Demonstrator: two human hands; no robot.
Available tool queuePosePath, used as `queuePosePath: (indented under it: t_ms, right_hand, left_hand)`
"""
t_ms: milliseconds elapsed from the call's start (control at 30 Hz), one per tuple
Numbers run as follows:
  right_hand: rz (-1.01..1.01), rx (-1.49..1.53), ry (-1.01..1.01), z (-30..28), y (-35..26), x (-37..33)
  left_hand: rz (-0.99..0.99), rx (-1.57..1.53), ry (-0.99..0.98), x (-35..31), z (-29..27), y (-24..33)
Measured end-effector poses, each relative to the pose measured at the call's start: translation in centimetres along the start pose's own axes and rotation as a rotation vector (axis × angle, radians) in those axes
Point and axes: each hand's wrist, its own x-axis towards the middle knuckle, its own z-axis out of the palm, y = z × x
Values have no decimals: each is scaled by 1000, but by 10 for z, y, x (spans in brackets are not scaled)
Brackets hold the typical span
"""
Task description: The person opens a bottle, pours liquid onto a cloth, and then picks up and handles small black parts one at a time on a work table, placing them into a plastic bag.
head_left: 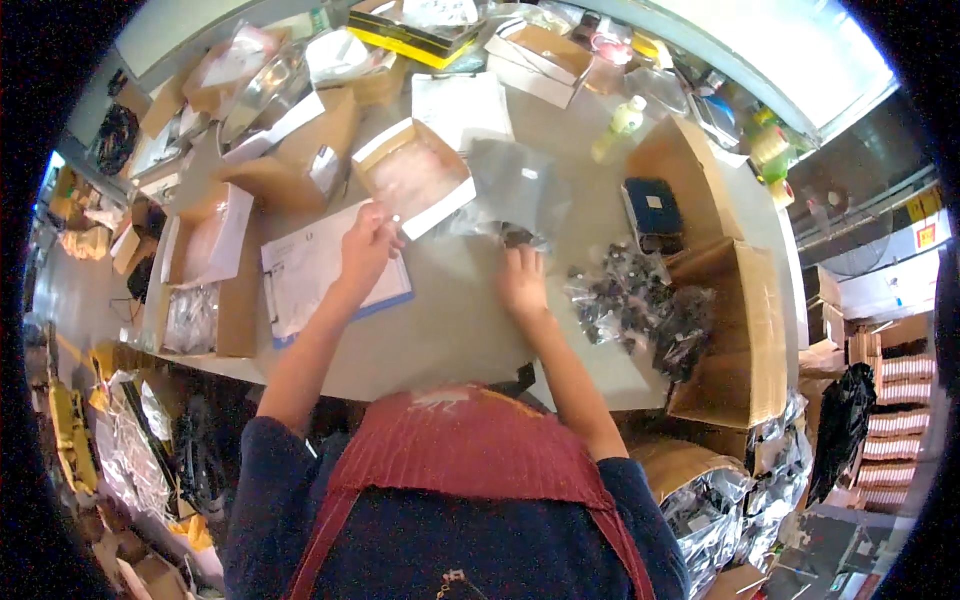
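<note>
Greyish clear bag (pixel 500 180), white patch (pixel 528 174); right hand (pixel 524 285) at near edge, left hand (pixel 368 245) curled, both grips unclear. Open box (pixel 442 208) beside; dark packets (pixel 618 292) rightward.

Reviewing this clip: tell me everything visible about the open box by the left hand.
The box is shallow, apparently cardboard, with white outside and brown inner walls. It sits at an angle on the table, opening upward. Inside lies pale, pinkish, translucent material, perhaps plastic, too blurred to identify. The left hand is at its near left corner; whether they touch is unclear.
</note>
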Motion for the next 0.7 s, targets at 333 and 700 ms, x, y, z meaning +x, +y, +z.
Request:
queuePosePath:
  t_ms: [333,700]
  right_hand:
    - [56,198,-58,-15,-9,-23]
    - [253,388,187,-61,1,-12]
  left_hand:
    - [53,212,-186,-55,27,-29]
    - [-4,292,-214,-60,14,17]
